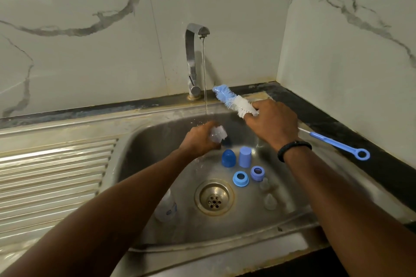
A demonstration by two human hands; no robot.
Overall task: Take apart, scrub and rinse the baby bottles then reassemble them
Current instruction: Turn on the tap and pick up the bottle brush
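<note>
left hand (199,140) grips clear bottle (60,134) under the tap (195,60) stream | right hand (271,122) clutches bottle brush (234,102) right of tap | caps, rings, teats, second bottle (166,207) lie in sink (157,132) below tap

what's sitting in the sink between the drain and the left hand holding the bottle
In the head view, bare wet steel lies directly between the drain and the left hand; the dark blue cap stands just right of that line.
</note>
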